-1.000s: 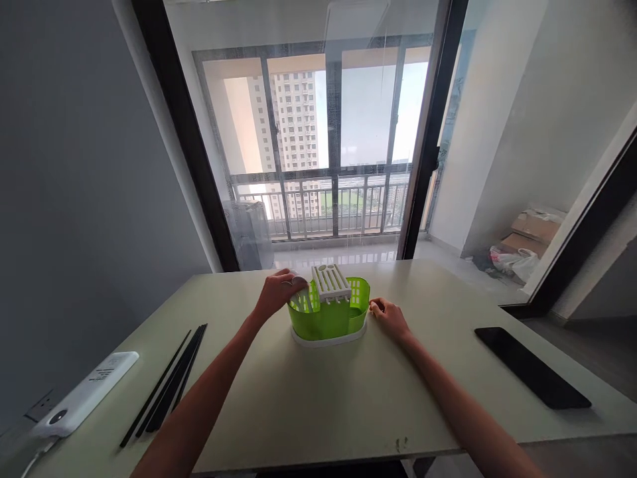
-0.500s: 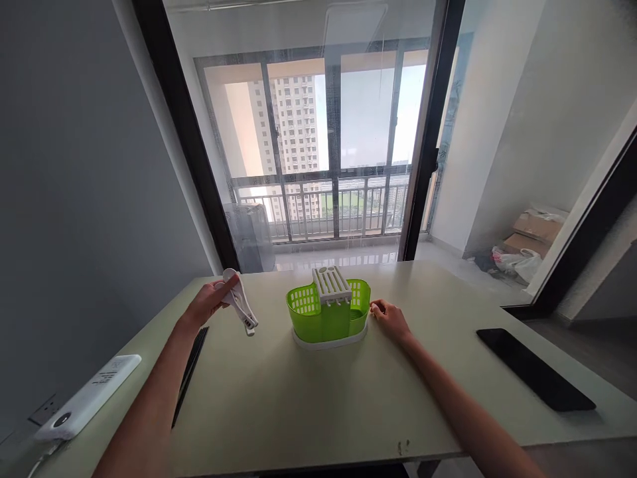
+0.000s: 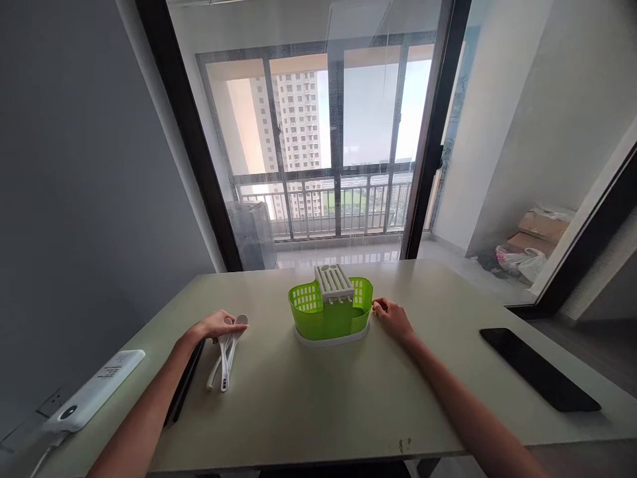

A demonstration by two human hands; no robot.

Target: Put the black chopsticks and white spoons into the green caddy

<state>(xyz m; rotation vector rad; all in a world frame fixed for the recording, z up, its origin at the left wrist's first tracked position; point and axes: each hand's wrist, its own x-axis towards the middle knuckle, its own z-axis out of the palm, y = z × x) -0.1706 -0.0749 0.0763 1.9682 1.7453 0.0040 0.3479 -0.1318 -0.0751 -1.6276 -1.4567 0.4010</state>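
1. On the table (image 3: 318, 405), the green basket (image 3: 311, 325) could slide if the right hand (image 3: 393, 320) bumps it.
2. The long black sticks (image 3: 188, 384) might roll if the left arm brushes them.
3. The white spoons (image 3: 224, 377) could spread out or clatter if the left hand (image 3: 217, 325) lets go unevenly.
4. The basket sits between both hands, close beside the right one. Those fingers are curled; I can't tell if they touch it.
5. The spoons are pinched in the left hand, near their round ends.
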